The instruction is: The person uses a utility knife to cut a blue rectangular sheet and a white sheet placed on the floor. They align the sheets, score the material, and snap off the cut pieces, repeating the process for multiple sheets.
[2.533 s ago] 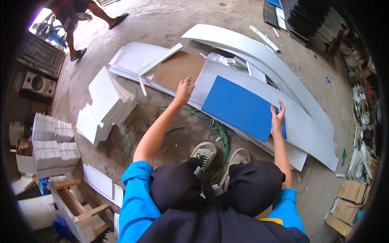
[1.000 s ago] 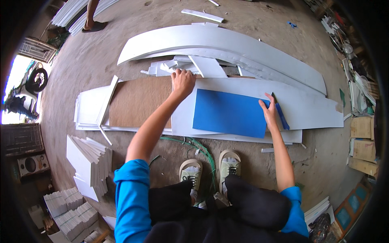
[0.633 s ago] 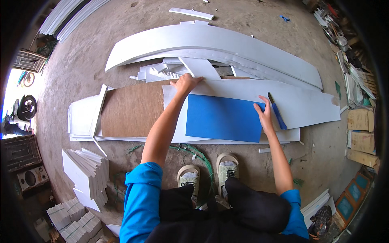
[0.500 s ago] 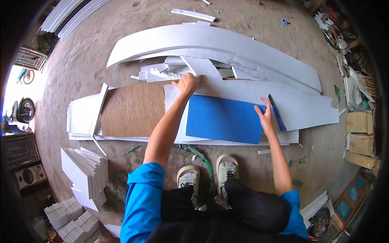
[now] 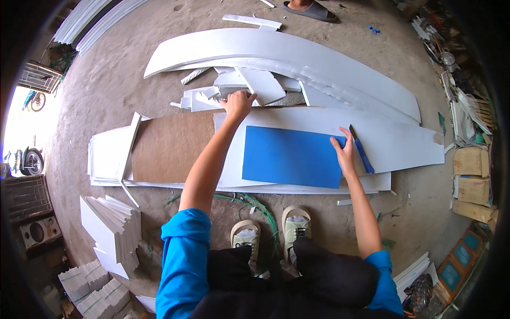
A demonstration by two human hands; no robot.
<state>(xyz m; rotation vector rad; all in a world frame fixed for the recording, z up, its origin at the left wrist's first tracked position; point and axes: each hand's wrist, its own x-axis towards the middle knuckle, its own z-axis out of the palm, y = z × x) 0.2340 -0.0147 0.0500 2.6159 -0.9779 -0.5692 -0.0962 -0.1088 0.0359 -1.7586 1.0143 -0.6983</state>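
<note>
**Blue sheet on white board, a hand at each end**

Lying flat on the long white board (image 5: pixel 393 141), on the dirt floor just ahead of the shoes (image 5: pixel 271 234): a blue sheet (image 5: pixel 289 157), rectangular, plain, smooth, edges straight. Left of it, a brown panel (image 5: pixel 170 146) over more white boards. Left hand (image 5: pixel 238 103) stretched far forward, fingers curled over the far edge of the white board, beside a heap of white offcuts (image 5: pixel 234 87). Right hand (image 5: pixel 345 151) pressing down at the right edge of the blue sheet, fingers loosely spread, with a blue cutter (image 5: pixel 362 151) just beside it on the white board; hard to tell whether gripped or only touched.
</note>
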